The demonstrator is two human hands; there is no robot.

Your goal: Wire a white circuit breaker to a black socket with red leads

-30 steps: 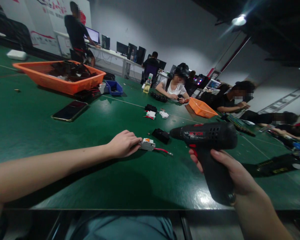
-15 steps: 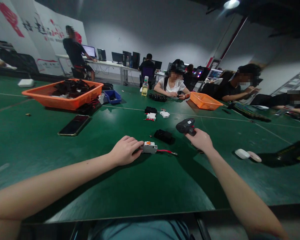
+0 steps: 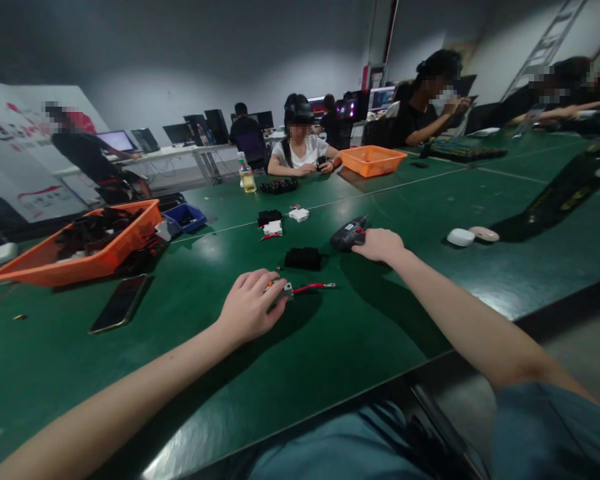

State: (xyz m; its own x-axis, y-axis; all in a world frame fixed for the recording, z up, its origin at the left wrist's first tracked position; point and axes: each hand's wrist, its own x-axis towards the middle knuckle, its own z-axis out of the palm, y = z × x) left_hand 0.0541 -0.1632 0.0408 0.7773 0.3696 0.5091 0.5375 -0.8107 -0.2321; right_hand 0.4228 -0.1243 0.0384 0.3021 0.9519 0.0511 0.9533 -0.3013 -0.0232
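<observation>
My left hand (image 3: 253, 305) is closed over a small white circuit breaker (image 3: 289, 291) with an orange switch, mostly covered by my fingers. From its right end a short red wire (image 3: 310, 287) sticks out, tipped with a metal lug. My right hand (image 3: 380, 245) grips a dark cordless screwdriver (image 3: 349, 233), which lies low on its side at the table surface. Between the hands, a little farther off, lies a black block-shaped part (image 3: 303, 258). Beyond it are another white breaker (image 3: 273, 228) with red wires and a white piece (image 3: 299, 215).
An orange basket (image 3: 145, 227) of black parts, a blue bin (image 3: 185, 219) and a phone (image 3: 120, 303) are at left. Another orange basket (image 3: 373, 160) and a bottle (image 3: 247, 175) stand near a seated person. White and pink cases (image 3: 461, 237) and a dark bottle (image 3: 560, 187) are at right.
My view has turned to the right. The screwdriver, raised before, is now down at the table in my right hand. My left hand covers more of the breaker.
</observation>
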